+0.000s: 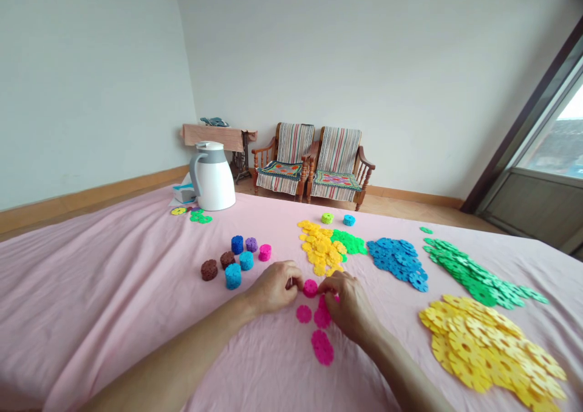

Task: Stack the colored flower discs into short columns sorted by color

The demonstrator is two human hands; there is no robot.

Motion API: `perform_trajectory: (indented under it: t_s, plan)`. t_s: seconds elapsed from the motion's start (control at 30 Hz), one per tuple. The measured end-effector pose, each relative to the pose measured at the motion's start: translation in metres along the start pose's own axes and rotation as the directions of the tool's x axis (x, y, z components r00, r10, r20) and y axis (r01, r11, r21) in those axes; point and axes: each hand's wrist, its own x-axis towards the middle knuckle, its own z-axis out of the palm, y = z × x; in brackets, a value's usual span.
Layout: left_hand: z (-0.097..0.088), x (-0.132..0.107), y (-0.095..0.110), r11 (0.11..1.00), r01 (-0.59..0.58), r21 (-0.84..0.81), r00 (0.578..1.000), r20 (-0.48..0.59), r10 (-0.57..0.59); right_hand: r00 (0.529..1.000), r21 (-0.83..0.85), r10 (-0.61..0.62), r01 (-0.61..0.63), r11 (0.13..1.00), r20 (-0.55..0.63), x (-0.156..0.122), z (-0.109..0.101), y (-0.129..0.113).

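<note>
Sitting between both hands' fingers (295, 283), the pink stack (310, 288) is pinched.

The cloth (113, 290) was pale pink. The small stack (310, 288) and the loose discs (322, 346) were magenta. The yellow heap (487, 345), green heap (473, 272) and blue heap (398, 260) were each one colour. The jug (214, 184) was white with a grey lid; the chairs (334, 154) were striped.

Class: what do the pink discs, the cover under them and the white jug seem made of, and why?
The pink discs: likely moulded plastic; uniform bright colour, notched edges. The cover: fabric, matt; it creases softly. The jug: plastic or coated metal, unclear; smooth, slight sheen.
</note>
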Motion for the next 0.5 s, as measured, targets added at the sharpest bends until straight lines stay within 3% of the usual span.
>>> perform_trajectory:
  t_s: [0.13, 0.33, 0.5]
  plan:
    - [-0.001, -0.001, 0.001, 1.0, 0.023, 0.014, 1.0, -0.015, -0.023, 0.999, 0.048, -0.035, 0.034, 0.998, 0.025, -0.002, -0.012, 0.005]
    - [0.003, -0.001, 0.007, 0.998, 0.021, -0.055, 0.997, -0.071, -0.025, 0.951, 0.146, -0.17, 0.136, 0.98, 0.259, -0.011, -0.046, -0.003]
    - [0.008, 0.001, 0.006, 0.999, 0.002, -0.036, 0.999, -0.049, -0.004, 0.909, 0.161, -0.238, 0.192, 0.968, 0.343, -0.013, -0.049, -0.01]
